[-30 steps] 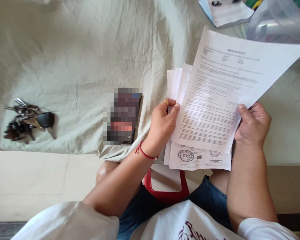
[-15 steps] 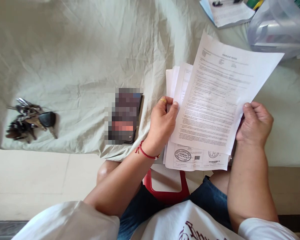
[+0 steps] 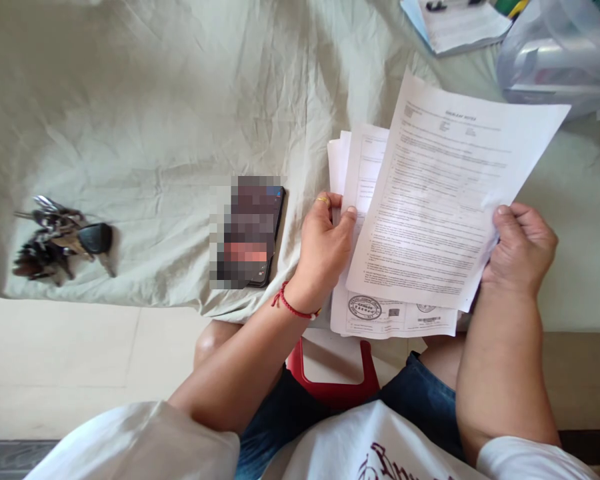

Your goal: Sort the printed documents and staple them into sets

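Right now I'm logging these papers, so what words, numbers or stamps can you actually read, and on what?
Top sheet, pinched by the right hand: a bold heading and dense lines of print, too blurred to read.
Stamped sheet beneath, in the stack held by the left hand: a round stamp and codes, too small to read.
White shirt: maroon print, cut off, unreadable.
Phone: blurred, unreadable.

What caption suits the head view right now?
Left hand grips a paper stack; right hand lifts the top sheet, beside phone and keys.
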Demonstrator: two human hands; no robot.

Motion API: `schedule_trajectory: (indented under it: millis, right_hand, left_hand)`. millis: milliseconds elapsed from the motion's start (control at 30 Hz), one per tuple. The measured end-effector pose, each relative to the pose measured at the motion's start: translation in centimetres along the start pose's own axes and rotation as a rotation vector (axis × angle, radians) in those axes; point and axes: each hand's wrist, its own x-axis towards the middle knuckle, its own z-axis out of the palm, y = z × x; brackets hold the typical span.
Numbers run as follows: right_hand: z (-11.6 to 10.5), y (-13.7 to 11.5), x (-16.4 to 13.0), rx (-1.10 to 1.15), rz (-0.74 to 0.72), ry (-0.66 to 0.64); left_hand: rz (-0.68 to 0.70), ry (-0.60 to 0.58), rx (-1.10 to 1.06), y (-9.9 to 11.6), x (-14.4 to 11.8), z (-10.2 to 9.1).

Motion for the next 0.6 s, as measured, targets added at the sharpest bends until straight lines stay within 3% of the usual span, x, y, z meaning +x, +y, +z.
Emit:
schedule_trajectory:
  millis: [233,500,600]
  right_hand:
    - [-0.6,0.6,1.0,0.140,0.084,0.033]
    - [-1.2,1.1,1.3,0.221,0.093,-0.030]
    - [-1.2,1.2,1.3,0.228,0.095,-0.030]
  left_hand:
    - [0.021,-0.004,-0.055,-1.2,0.3,-0.1]
    - [0.037,-0.034,-0.097,-1.6,0.3,-0.3]
    - [0.141,-0.014,-0.049,-2.7,0.4,-0.4]
